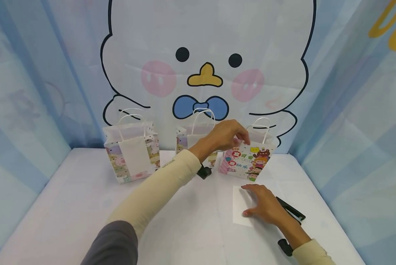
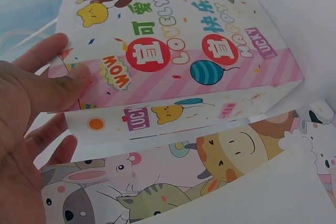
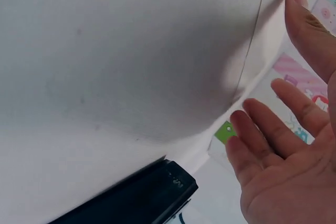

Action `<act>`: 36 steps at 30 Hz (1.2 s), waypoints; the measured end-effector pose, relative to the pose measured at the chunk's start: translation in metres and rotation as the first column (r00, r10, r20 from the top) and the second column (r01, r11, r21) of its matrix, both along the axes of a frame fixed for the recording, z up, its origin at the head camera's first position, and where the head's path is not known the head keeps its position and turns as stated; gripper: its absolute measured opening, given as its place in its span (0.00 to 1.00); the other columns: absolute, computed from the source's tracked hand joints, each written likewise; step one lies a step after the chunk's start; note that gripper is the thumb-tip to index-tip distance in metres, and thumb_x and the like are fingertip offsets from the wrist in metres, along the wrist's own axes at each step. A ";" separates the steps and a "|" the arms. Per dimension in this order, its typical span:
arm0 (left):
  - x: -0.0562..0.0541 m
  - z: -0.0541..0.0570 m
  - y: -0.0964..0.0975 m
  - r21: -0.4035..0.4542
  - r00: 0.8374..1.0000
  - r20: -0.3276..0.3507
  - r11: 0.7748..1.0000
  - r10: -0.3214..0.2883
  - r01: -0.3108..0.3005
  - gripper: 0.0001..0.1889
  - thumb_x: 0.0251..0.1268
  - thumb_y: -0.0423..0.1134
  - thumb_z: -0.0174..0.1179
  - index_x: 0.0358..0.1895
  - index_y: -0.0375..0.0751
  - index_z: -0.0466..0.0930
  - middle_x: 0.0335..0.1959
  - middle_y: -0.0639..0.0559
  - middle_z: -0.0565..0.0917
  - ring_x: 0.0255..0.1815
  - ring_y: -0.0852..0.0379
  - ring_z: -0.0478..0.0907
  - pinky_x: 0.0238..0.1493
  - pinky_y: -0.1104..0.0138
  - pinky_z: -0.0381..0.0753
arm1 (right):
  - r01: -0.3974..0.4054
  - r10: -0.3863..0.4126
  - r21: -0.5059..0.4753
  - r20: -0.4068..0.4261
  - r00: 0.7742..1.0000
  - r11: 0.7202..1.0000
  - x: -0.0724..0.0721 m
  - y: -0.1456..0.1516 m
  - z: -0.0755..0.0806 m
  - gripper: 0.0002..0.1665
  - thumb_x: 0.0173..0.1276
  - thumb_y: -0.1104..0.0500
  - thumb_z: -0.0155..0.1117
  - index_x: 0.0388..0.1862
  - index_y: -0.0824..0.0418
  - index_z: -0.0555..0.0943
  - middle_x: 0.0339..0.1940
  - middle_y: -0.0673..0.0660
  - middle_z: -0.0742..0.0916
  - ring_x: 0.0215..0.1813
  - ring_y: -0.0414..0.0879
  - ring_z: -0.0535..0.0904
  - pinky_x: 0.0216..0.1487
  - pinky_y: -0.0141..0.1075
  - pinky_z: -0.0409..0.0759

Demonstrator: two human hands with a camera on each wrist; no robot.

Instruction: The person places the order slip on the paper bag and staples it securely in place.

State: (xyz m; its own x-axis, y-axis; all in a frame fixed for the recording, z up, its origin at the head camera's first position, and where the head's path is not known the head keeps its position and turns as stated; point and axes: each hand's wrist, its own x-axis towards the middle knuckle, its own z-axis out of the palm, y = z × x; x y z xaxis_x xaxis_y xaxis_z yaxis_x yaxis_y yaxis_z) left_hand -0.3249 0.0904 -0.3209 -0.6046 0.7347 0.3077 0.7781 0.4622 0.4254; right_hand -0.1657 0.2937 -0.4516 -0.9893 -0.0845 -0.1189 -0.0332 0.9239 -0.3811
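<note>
A colourful cartoon-print paper gift bag (image 1: 246, 162) stands upright on the table's right half. My left hand (image 1: 229, 135) grips its top left corner; in the left wrist view the thumb lies on the printed front (image 2: 173, 51), with another finger behind the edge. Lower down, my right hand (image 1: 265, 204) hovers low at a white card (image 1: 239, 209) lying flat, its thumb and fingers spread. The right wrist view shows the thumb by the card's thin edge line, but I cannot tell whether it presses. Beside that hand lies a black stapler (image 1: 292, 209), partly covered by the wrist.
An animal-print paper bag (image 1: 135, 156) with a blank white panel stands on the left. Another such bag (image 1: 181, 141) stands in the middle, partly behind my left forearm. A cartoon curtain (image 1: 204, 33) hangs behind the white table (image 1: 69, 206).
</note>
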 end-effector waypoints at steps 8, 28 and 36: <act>0.002 0.001 0.001 0.013 1.000 0.018 1.000 0.024 -0.025 0.15 0.68 0.27 0.68 0.44 0.55 0.93 0.43 0.62 0.91 0.47 0.65 0.83 0.51 0.72 0.83 | -0.003 0.004 0.035 -0.019 1.000 0.999 0.003 -0.002 -0.001 0.49 0.51 0.48 0.89 0.72 0.52 0.79 0.70 0.61 0.83 0.71 0.64 0.76 0.73 0.66 0.72; 0.002 -0.001 0.005 0.022 0.999 -0.018 0.999 0.049 -0.048 0.08 0.72 0.34 0.69 0.42 0.55 0.93 0.42 0.62 0.91 0.44 0.66 0.84 0.51 0.71 0.83 | 0.202 -0.224 -0.210 -0.084 0.971 0.956 0.008 0.000 0.004 0.39 0.58 0.66 0.84 0.69 0.50 0.84 0.81 0.68 0.69 0.41 0.49 0.77 0.35 0.29 0.80; 0.003 -0.002 0.005 0.026 0.998 -0.031 0.999 0.048 -0.047 0.09 0.72 0.34 0.69 0.42 0.55 0.93 0.41 0.62 0.91 0.43 0.66 0.84 0.49 0.72 0.83 | 0.301 -0.329 -0.352 -0.020 0.944 0.886 0.012 0.004 0.010 0.26 0.62 0.65 0.81 0.60 0.52 0.90 0.43 0.60 0.83 0.42 0.50 0.75 0.32 0.30 0.76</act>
